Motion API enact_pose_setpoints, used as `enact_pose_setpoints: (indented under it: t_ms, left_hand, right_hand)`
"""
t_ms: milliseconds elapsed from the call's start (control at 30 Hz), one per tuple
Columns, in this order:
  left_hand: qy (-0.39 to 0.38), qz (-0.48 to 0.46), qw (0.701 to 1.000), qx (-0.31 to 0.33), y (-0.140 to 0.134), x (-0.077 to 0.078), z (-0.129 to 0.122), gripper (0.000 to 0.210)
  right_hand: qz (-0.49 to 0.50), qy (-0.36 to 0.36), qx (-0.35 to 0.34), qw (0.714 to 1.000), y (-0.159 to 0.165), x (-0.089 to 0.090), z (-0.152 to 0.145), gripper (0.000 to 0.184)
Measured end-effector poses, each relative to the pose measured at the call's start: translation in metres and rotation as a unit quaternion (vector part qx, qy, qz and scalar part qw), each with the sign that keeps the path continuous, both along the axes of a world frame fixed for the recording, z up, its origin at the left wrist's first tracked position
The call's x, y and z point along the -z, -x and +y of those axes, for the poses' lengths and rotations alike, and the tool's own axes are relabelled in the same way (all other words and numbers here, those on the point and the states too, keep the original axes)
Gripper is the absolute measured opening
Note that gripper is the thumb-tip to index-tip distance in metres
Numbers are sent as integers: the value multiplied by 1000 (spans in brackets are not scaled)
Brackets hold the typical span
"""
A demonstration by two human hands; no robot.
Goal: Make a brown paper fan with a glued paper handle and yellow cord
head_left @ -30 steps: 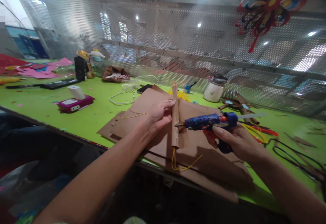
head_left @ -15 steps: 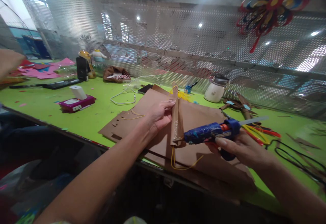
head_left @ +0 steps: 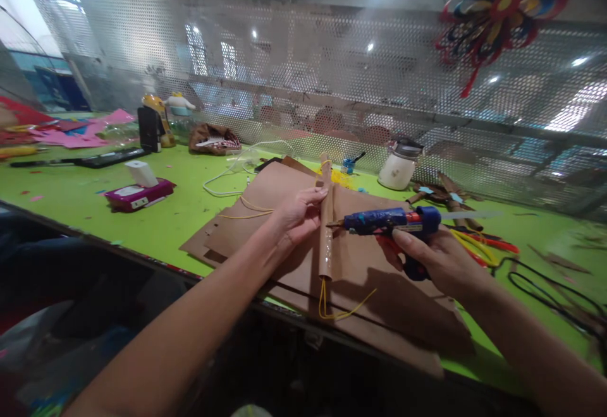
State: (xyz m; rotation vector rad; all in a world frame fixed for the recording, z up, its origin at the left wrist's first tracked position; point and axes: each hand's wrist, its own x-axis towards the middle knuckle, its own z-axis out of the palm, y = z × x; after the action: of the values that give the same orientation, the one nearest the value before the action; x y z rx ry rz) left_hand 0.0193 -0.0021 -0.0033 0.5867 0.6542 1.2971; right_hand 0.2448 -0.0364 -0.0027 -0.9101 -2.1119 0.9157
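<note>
Between the thumb and fingers of my left hand [head_left: 301, 213] is a rolled brown paper tube [head_left: 326, 249], held near its upper part. A shiny line of glue runs along the tube's lower half. Yellow string [head_left: 324, 306] hangs in a loop from its lower end, and more is tied near the top. My right hand [head_left: 439, 256] grips a blue glue gun [head_left: 379, 221], its nozzle at the tube's side just below my left fingers. A clear glue stick sticks out behind the gun. Below lie stacked brown paper sheets [head_left: 374, 265].
On the green table [head_left: 190, 221] a purple power strip [head_left: 140, 194] with a white plug stands left. A white jar [head_left: 397, 167] stands behind the sheets. At right lie brown paper pieces, coloured-handled tools [head_left: 493, 246] and a black cord [head_left: 535, 284]. A person's hand [head_left: 6, 117] shows far left.
The glue gun has moved up the tube from its lower end towards my left hand, leaving a shiny glue line. My left hand keeps its hold. The other person's hand has lowered at far left.
</note>
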Motion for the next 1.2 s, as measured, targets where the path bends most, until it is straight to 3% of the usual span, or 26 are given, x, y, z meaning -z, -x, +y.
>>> enact_pose_setpoints:
  t_ms: [400, 500, 667, 933, 1200]
  left_hand:
    - [42, 15, 999, -7, 4, -4, 1, 14]
    - [30, 11, 999, 0, 4, -2, 1, 16]
    - [17, 7, 1000, -15, 3, -2, 2, 17]
    - [41, 4, 999, -19, 3, -5, -1, 15]
    - [30, 24, 999, -12, 3, -4, 0, 14]
  right_hand:
    - [4, 53, -42, 998, -5, 0, -8, 41]
    - [28, 45, -31, 998, -2, -3, -8, 42]
    - [-13, 16, -4, 1000, -2, -3, -5, 43]
    - [-31, 50, -35, 998, -8, 1, -8, 45]
    - [-18, 22, 1, 1000, -6, 1, -5, 41]
